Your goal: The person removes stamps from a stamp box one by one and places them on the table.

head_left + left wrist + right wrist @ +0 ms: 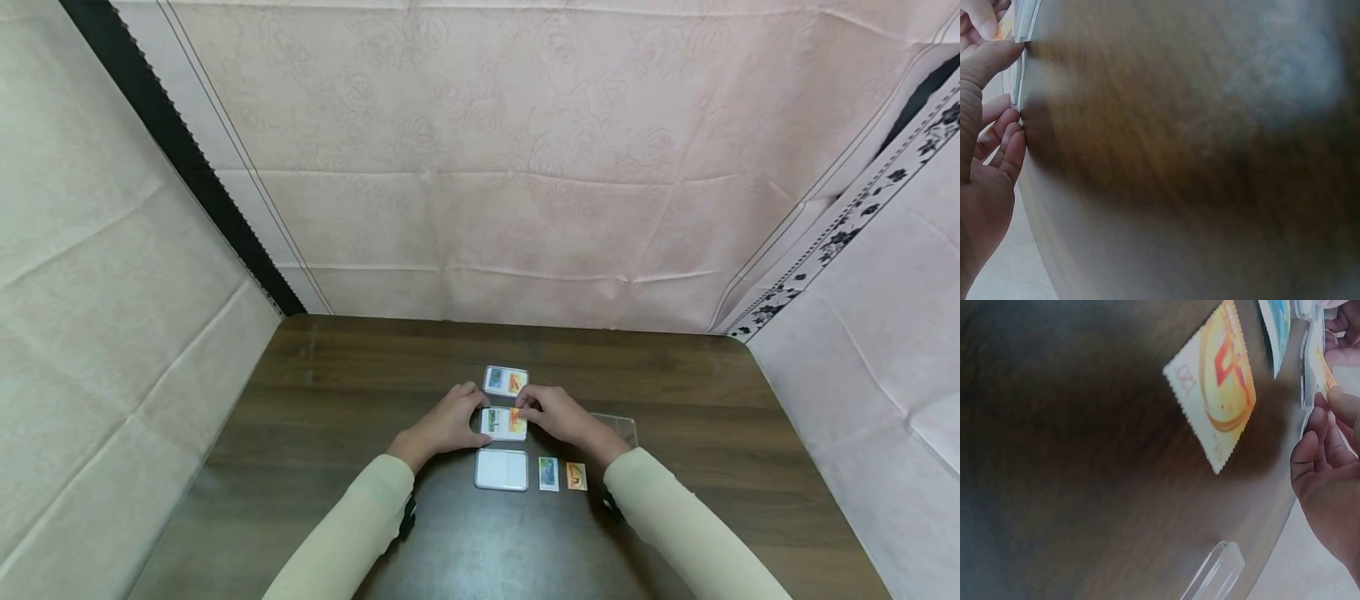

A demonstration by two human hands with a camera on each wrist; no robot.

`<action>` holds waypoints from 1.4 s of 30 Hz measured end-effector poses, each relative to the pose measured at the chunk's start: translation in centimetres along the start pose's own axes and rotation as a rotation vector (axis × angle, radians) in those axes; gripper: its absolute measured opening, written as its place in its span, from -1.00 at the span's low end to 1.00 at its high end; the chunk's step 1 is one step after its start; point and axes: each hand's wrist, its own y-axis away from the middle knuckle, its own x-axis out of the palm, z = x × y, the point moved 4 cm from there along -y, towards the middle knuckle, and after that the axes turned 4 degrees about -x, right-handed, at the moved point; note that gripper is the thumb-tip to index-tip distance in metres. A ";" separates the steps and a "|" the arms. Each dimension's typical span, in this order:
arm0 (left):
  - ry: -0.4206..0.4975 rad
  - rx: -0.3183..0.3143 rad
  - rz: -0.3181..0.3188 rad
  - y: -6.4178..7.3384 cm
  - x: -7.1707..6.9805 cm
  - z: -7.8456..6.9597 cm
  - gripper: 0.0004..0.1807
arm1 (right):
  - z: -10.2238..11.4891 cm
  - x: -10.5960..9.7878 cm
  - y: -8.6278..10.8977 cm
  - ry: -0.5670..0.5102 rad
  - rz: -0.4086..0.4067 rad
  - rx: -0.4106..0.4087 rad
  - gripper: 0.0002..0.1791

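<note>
Right hand (557, 412) pinches orange stamp (517, 424), long axis forward.

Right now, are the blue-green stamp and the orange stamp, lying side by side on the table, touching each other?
Apart. The head view shows a strip of table between blue-green stamp and orange stamp.

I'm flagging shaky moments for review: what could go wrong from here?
The orange stamp, pinched by the right hand, might settle crooked or overlap the green stamp in the middle case. The right sleeve, close to the loose orange stamp, could brush it aside. The clear plastic piece, partly hidden by the right forearm, might get knocked.
</note>
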 end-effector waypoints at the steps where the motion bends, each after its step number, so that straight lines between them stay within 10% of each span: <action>1: 0.000 0.000 0.001 0.0 0.0 0.0 -0.35 | 0.0 -0.1 0.0 -0.004 -0.004 -0.002 -0.95; 42: 0.000 -0.009 0.006 0.3 -0.1 0.0 -0.34 | -1.7 -4.6 4.6 -0.036 -0.039 0.071 -0.90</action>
